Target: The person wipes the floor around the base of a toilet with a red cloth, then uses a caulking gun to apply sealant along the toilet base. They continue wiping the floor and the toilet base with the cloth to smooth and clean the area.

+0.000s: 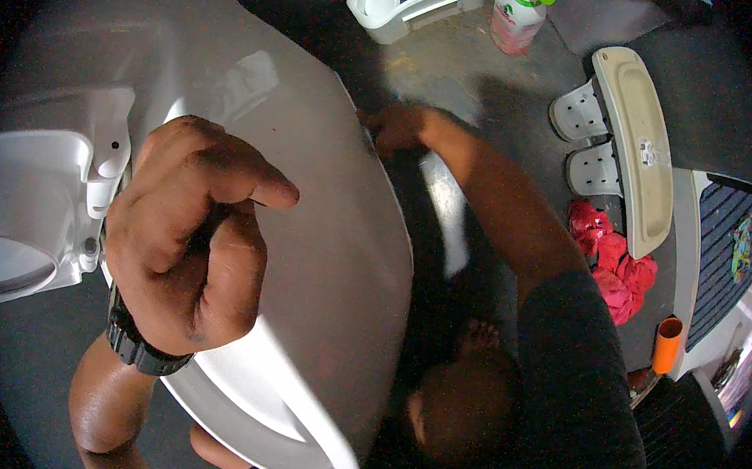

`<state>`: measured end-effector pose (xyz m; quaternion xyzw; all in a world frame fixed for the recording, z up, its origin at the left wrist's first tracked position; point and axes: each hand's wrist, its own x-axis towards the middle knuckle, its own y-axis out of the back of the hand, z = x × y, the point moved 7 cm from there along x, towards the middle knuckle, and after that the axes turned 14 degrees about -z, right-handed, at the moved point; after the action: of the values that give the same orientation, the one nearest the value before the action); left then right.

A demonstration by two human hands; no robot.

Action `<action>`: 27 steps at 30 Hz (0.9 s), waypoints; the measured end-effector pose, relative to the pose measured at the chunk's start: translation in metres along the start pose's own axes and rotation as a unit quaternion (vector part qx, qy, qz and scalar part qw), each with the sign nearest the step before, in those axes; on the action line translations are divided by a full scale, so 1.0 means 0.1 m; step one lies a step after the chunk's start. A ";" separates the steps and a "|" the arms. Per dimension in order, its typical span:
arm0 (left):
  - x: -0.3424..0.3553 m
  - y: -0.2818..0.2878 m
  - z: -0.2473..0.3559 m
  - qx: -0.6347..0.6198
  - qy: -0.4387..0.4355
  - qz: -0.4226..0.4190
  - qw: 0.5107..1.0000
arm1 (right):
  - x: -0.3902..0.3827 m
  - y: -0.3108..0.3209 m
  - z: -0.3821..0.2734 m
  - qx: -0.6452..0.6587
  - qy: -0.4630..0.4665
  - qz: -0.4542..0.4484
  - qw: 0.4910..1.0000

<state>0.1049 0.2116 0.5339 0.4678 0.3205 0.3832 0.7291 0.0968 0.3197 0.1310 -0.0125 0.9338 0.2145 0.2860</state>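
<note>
A large glossy grey-white plastic shell (pixel 331 257) with a curved rim fills the middle. My left hand (pixel 192 239), with a black watch (pixel 137 344) on the wrist, is raised in front of the shell's left part. Its fingers are curled in toward the palm, and whatever they may hold is hidden. My right arm reaches out along the shell's right side. In shadow, my right hand (pixel 392 128) is at the shell's far right rim, its fingers bent against the edge. A white plastic lip (pixel 270 384) runs along the shell's near end.
Left stands a white plastic frame (pixel 31 184). Beyond are a white caddy (pixel 409 6) with a brush and a spray bottle (pixel 519 22) with a green top. At right are a beige tray (pixel 639 157), white perforated cups (pixel 594 167), red cloth (pixel 618 269) and an orange tube (pixel 667 345).
</note>
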 end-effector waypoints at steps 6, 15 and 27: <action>0.04 0.02 0.03 0.019 -0.053 0.038 0.998 | -0.24 -0.09 -0.03 0.028 -0.022 -0.030 0.999; 0.00 0.00 0.03 0.004 -0.023 0.057 0.998 | -0.31 -0.29 -0.10 -0.061 0.043 0.053 0.996; -0.04 0.05 0.01 0.011 0.001 0.034 0.999 | -1.04 -0.64 0.29 0.155 0.124 -0.041 0.979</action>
<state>0.1022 0.2088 0.5392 0.4858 0.3097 0.4046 0.7102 0.2089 0.2629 0.1404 -0.0326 0.9827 0.0522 0.1748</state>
